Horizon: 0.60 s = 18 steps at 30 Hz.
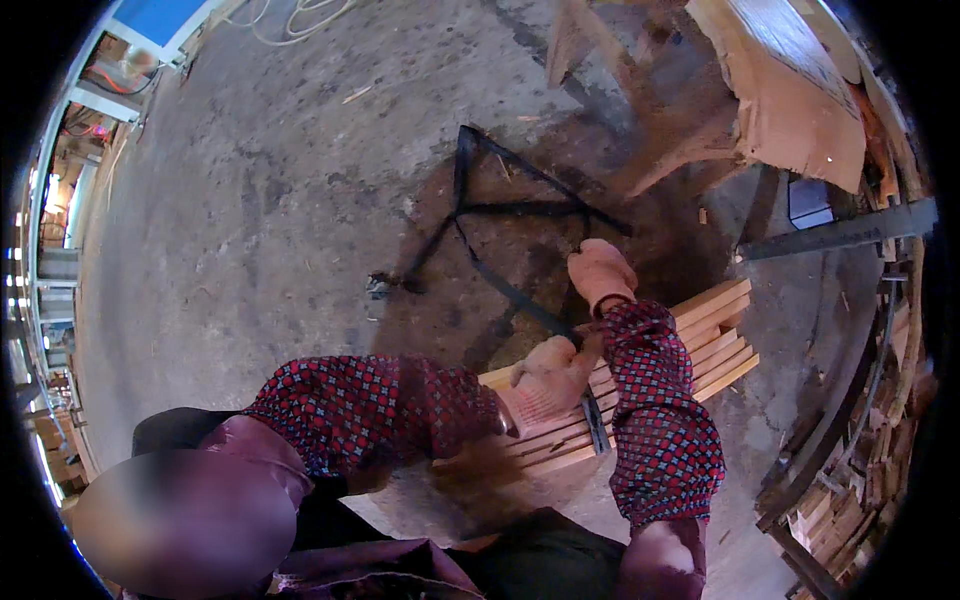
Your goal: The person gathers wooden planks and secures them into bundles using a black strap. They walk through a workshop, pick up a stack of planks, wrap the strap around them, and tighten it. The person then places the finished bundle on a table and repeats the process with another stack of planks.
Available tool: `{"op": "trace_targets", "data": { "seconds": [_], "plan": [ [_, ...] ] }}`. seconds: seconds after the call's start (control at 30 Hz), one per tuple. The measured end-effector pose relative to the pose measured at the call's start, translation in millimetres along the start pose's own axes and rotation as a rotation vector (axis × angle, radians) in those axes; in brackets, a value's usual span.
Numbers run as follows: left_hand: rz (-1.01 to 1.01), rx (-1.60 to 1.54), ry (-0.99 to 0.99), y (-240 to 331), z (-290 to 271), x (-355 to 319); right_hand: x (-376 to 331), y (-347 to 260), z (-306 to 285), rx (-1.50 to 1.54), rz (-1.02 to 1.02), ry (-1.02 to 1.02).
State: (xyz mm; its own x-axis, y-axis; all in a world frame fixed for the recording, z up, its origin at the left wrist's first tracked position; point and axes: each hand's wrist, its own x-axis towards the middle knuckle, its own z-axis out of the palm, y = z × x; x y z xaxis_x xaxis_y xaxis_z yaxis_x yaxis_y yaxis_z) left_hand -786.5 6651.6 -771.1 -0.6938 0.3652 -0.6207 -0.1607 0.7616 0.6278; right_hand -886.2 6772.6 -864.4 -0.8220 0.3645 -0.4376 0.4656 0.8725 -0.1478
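Note:
A bundle of light wooden slats (720, 345) lies slantwise on the floor in front of me. A dark flat strap crosses the bundle, and its loose length (520, 209) spreads over the floor beyond in angular loops. My left hand (550, 383), in a pale pink work glove, rests on top of the slats with its fingers closed on the strap. Farther out, just past the bundle, my right hand (602, 272) wears the same kind of glove and is closed on another part of the strap. My right forearm covers some of the slats.
A cardboard sheet (790, 90) and a wooden stand (625, 70) are at the far right. Nearer, a grey metal bar (840, 232) juts in above stacked wood pieces (860, 515) along the right edge. A pale hose (295, 38) lies on the concrete floor (270, 220) far left.

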Motion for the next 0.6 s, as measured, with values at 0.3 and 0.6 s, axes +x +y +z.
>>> {"op": "trace_targets", "data": {
  "seconds": [0.3, 0.6],
  "plan": [
    [0.037, 0.1, 0.092, -24, -6, 5, -63, 25, -39, 1.914, 0.241, -0.257],
    [0.53, 0.824, 0.038, -35, -11, 39, -186, 48, -52, 2.108, 0.106, 0.013]
  ]
}}
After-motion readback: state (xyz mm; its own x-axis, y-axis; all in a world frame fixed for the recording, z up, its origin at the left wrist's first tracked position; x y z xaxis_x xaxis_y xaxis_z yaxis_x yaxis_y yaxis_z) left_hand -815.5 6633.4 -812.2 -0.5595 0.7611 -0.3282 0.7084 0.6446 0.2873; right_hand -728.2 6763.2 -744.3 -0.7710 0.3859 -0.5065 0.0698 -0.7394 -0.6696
